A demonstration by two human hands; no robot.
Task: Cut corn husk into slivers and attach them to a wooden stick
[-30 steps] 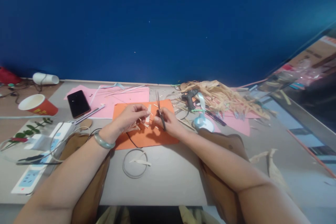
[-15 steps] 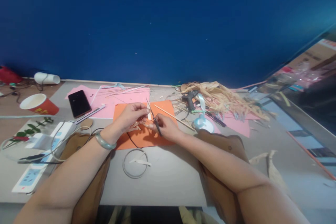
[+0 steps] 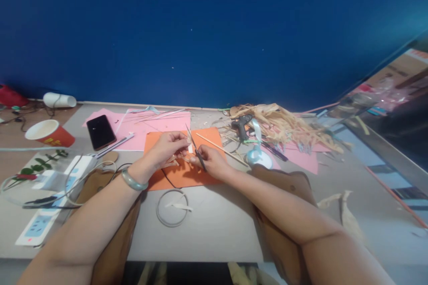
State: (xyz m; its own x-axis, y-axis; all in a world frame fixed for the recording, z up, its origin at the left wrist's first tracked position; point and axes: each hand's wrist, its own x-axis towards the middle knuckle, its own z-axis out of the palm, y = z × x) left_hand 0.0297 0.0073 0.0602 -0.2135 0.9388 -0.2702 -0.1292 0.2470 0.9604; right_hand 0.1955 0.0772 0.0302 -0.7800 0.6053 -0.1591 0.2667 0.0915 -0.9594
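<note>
Over the orange sheet (image 3: 203, 179), my left hand (image 3: 169, 148) is closed in a pinch on a small pale strip (image 3: 190, 147). Thin tan strands (image 3: 172, 160) hang below its fingers; whether they join the strip I cannot tell. My right hand (image 3: 211, 161) is closed round dark scissors (image 3: 199, 156), whose blades point up and away, right beside the strip. A thin wooden stick (image 3: 222, 149) lies on the sheet behind my right hand. In front of the sheet, a grey ring (image 3: 157, 210) rests on the table with a pale strip scrap across it.
On the right lie a glue gun (image 3: 242, 125), a heap of raffia-like fibre (image 3: 277, 120) and a ribbon roll (image 3: 260, 158). To the left are a phone (image 3: 100, 132), a red paper cup (image 3: 56, 136) and a power strip (image 3: 42, 225) with cables. A blue panel (image 3: 214, 35) stands behind.
Almost nothing differs. The scissors have tilted very slightly and shifted a few pixels beside the pale strip; both hands stay in place.
</note>
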